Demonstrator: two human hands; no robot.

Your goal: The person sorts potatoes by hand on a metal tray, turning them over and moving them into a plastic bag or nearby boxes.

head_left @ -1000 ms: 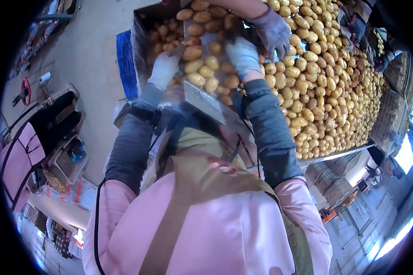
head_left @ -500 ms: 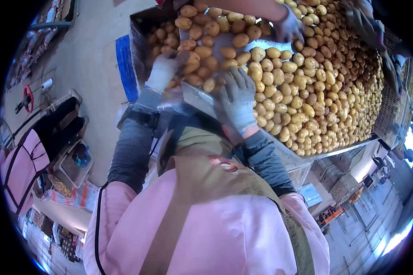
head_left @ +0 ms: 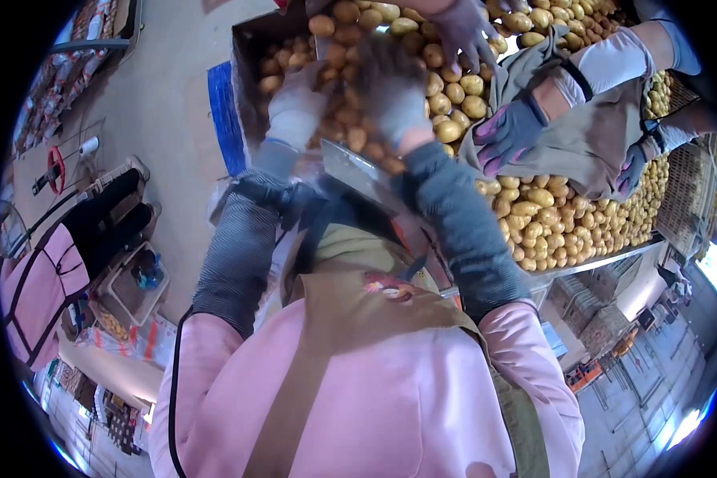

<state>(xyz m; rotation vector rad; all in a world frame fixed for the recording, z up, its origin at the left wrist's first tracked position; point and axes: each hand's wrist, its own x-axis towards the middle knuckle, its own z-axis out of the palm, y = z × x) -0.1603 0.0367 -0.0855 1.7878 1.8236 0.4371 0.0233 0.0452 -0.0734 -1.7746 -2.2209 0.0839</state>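
Note:
My left hand point(head_left: 295, 111), in a pale glove with dark fingertips, lies against the potatoes point(head_left: 446, 103) at the chute's left side, fingers stretched out. Blurred by motion, my right hand point(head_left: 394, 92) reaches flat over potatoes beside it, its fingers extended. Neither hand shows a potato gripped in it, though the fingertips are smeared. Between my wrists is a metal edge point(head_left: 346, 163). Beyond my left hand, more potatoes sit in a dark-walled bin point(head_left: 251, 80).
Another person's gloved hand point(head_left: 464, 36) reaches in from the top. A co-worker's gloved hand point(head_left: 514, 135) lies on a grey cloth point(head_left: 589, 147) spread over the potato pile. A blue panel point(head_left: 227, 119) stands left of the bin. A person in pink point(head_left: 52, 271) is farther left.
My right hand has moved up and left over the potatoes, closer to my left hand. My left hand has shifted slightly. A grey cloth with a co-worker's hands now covers part of the pile.

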